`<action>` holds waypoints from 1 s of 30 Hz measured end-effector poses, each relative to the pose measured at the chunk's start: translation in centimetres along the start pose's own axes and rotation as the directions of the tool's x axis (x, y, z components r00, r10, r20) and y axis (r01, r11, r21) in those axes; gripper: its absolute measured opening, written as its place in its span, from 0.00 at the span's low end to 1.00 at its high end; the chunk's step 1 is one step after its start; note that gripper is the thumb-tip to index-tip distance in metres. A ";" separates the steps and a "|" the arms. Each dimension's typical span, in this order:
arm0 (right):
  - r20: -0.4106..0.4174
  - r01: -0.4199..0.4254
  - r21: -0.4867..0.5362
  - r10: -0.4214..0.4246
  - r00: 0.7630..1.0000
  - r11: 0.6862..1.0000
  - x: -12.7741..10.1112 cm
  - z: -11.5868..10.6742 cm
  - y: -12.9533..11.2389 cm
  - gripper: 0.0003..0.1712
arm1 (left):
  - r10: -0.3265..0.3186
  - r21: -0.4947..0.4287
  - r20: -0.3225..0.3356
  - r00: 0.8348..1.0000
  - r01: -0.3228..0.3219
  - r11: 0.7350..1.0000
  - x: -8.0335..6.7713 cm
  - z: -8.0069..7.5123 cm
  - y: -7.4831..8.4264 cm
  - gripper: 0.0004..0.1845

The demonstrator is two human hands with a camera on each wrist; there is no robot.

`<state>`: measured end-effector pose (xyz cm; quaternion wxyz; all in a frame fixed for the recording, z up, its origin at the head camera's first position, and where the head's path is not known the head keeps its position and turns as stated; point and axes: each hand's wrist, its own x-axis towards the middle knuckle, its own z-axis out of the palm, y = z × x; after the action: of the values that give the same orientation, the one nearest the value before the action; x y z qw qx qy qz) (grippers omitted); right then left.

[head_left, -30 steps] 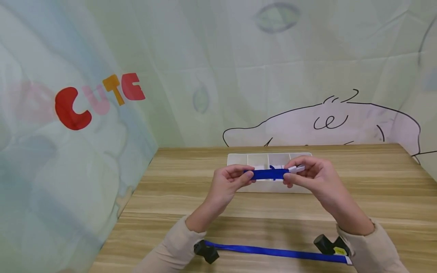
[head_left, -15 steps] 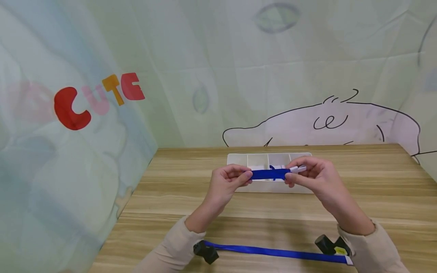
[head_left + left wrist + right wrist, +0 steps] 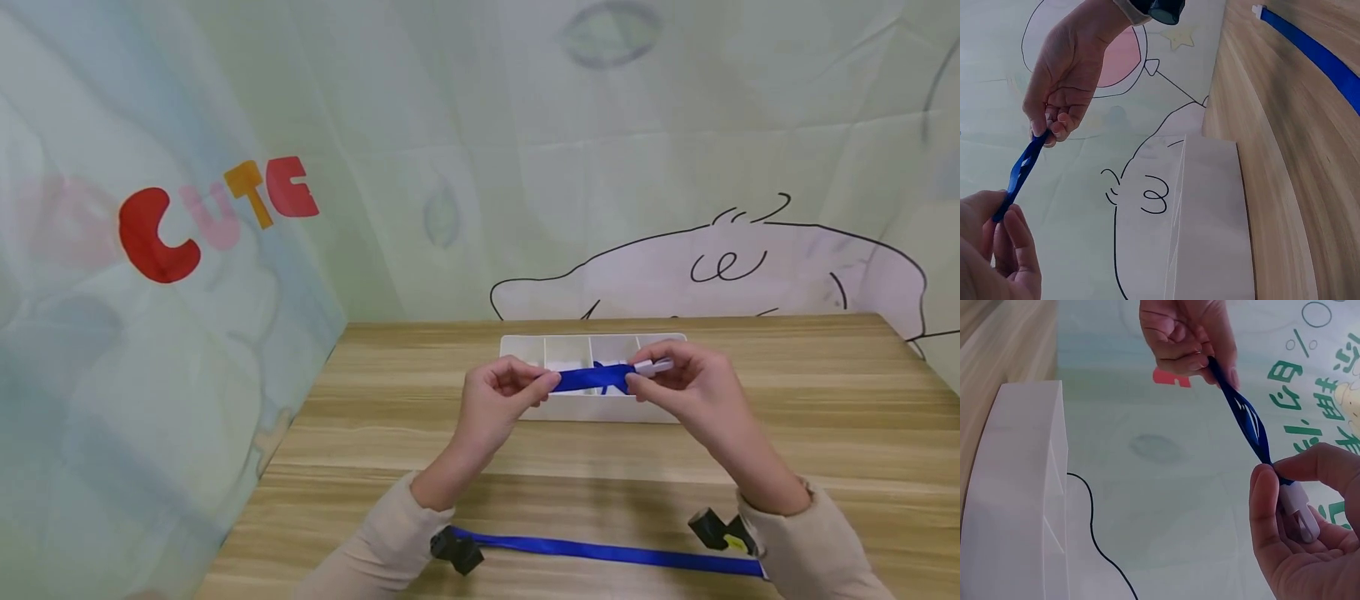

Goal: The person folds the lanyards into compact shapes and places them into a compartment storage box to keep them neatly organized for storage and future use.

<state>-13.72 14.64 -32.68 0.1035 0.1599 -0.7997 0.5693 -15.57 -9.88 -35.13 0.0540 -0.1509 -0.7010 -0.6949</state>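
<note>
- Blue woven-looking strap (image 3: pixel 592 379), flat and slightly glossy, hangs in the air between my two grips, above the white tray near the far edge of the table (image 3: pixel 375 442).
- With my left grip (image 3: pixel 495 400) I pinch one end of it between thumb and fingertips; with my right grip (image 3: pixel 693 383) I pinch the other, just beside a white plastic clip (image 3: pixel 651 366) with a narrow loop.
- Between my grips the strap's layers bow apart, leaving slim gaps.
- The white tray (image 3: pixel 592 408) is smooth, long and boxy, with thin upright dividers.
- Another blue strap (image 3: pixel 600 550) lies stretched along the table's near edge, narrow and flat.
- Red, pink and orange letters (image 3: pixel 222 240) spell "CUTE" on the pale cloth backdrop (image 3: pixel 450 108), left of the table.
- From my right wrist I see green Chinese characters (image 3: pixel 1302 430), 的 and 用 among them.
- Near my right sleeve (image 3: pixel 810 542), a black device (image 3: pixel 708 528) carries a yellow label (image 3: pixel 736 543), too small to read.
</note>
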 end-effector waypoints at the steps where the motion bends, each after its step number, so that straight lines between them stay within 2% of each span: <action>1: -0.008 0.004 -0.015 -0.004 1.000 1.000 0.0 0.0 0.0 0.11 | 0.019 0.010 -0.001 1.000 -0.019 1.000 0.0 0.0 0.0 0.06; 7: -0.060 0.024 -0.084 -0.029 0.998 0.996 0.0 0.4 -0.2 0.11 | 0.109 0.070 -0.011 0.994 -0.108 0.992 0.0 0.2 0.2 0.05; 15: -0.118 0.086 -0.186 -0.109 0.987 0.979 -0.2 0.9 -0.6 0.12 | 0.169 0.136 -0.023 0.985 -0.164 0.977 0.1 0.5 0.5 0.05; 25: -0.117 0.078 -0.201 -0.103 0.988 0.976 -0.2 0.5 -0.4 0.11 | 0.165 0.103 0.022 0.986 -0.166 0.981 0.1 0.3 0.4 0.06; 30: -0.134 0.150 -0.266 -0.191 0.972 0.952 -0.3 1.0 -0.4 0.12 | 0.202 0.146 0.012 0.979 -0.201 0.969 -0.1 0.4 0.7 0.05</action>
<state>-13.31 13.58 -32.78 0.2350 0.1684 -0.8384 0.4622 -15.18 -9.47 -34.56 0.1363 -0.2159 -0.7311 -0.6327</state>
